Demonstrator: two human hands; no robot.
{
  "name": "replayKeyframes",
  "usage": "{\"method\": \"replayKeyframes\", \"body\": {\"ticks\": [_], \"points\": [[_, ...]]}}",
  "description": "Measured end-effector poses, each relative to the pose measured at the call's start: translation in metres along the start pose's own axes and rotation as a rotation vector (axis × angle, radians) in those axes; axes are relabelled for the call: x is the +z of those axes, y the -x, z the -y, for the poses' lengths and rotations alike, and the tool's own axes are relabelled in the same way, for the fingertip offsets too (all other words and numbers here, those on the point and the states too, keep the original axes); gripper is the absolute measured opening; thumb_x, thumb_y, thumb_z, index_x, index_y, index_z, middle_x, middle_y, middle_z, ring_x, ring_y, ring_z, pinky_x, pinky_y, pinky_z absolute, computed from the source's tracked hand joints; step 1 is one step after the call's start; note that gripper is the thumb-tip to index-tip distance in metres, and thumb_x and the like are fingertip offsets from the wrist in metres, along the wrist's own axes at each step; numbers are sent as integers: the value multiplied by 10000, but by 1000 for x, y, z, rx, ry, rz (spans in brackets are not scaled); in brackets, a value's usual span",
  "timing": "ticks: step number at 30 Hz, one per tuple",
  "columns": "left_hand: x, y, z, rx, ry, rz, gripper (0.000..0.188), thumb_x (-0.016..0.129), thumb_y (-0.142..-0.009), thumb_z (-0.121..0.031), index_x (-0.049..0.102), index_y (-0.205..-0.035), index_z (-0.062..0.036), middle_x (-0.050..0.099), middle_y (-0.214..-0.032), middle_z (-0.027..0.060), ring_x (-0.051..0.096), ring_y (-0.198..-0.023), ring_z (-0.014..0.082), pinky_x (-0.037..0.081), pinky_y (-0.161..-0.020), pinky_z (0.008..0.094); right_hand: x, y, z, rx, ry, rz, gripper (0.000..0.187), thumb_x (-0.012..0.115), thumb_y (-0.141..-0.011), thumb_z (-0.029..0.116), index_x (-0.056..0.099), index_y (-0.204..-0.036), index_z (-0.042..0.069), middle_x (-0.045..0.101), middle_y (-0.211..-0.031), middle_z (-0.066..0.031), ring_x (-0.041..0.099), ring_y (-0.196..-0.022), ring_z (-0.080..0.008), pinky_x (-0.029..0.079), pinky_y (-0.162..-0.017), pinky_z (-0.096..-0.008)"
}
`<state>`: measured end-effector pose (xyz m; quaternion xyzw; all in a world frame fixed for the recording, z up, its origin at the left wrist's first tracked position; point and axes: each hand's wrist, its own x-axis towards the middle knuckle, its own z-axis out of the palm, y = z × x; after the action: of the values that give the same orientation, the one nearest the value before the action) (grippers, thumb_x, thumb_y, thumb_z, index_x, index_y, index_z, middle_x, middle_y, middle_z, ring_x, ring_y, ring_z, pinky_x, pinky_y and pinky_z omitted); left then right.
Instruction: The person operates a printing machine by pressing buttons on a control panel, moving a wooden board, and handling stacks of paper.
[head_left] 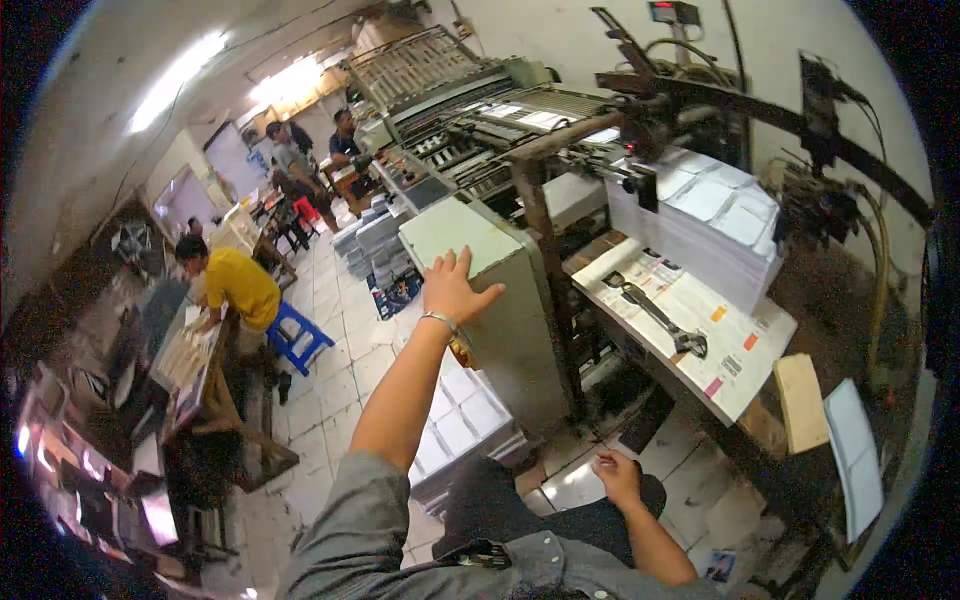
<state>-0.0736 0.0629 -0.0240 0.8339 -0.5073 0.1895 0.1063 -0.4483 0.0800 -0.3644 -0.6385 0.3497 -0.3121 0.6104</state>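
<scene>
My left hand (460, 288) reaches forward with its fingers spread. Its fingertips lie at the near edge of a pale green metal cabinet (465, 238), and a band circles the wrist. Close to my knee is my right hand (618, 478), its fingers curled in; whether anything is in them is hidden. Below my left forearm stands a stack of white printed sheets (470, 410) on the floor. To the right, a large wrench (660, 315) rests on a printed sheet (735, 385), beside a tall paper stack (700, 255) under the machine's bar.
A large printing press (500, 110) stretches away beyond the cabinet. At the left, a person in yellow (240, 285) sits on a blue stool (298, 335), leaning over a wooden table (225, 400). Two people are farther back. Paper bundles (375, 245) line the tiled floor.
</scene>
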Motion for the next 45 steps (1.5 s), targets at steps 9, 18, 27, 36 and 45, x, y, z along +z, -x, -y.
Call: {"method": "replayKeyframes", "body": {"ticks": [9,18,27,36,45], "points": [[-14,-58,112,-70,1065,58,545,552,-961,-455,610,-1316,-45,701,-1144,220,677,-1086,355,516,-954,416,160,-262,399,-908,388,226,391,694,-889,269,673,-1178,7,692,-1182,-193,657,-1112,-330,495,-982,-411],[115,-325,338,-424,579,-242,559,552,-934,-233,453,-1483,-202,515,-1366,248,569,-1192,456,467,-1023,499,290,-449,410,-661,1332,519,1135,654,-790,710,105,-1632,181,144,-1638,-291,152,-1498,-511,115,-1215,-603],[154,-430,399,-497,548,90,588,530,-961,-372,376,-1509,-223,502,-1303,323,618,-1112,480,518,-955,539,307,-455,435,-503,1307,584,1182,617,-744,804,152,-1627,170,163,-1635,-284,156,-1500,-500,112,-1215,-594],[145,-449,418,-449,480,178,569,535,-956,-375,357,-1467,-200,560,-1220,312,659,-1037,471,537,-925,528,312,-463,442,-492,1269,569,1144,593,-749,822,210,-1617,183,194,-1632,-268,172,-1497,-496,117,-1207,-612],[146,-447,407,-486,376,339,596,404,-1028,-428,202,-1548,-221,533,-1305,302,675,-1024,441,552,-873,533,308,-458,442,-493,1300,565,1107,595,-762,805,231,-1612,196,204,-1637,-244,184,-1501,-470,105,-1219,-592]]}}
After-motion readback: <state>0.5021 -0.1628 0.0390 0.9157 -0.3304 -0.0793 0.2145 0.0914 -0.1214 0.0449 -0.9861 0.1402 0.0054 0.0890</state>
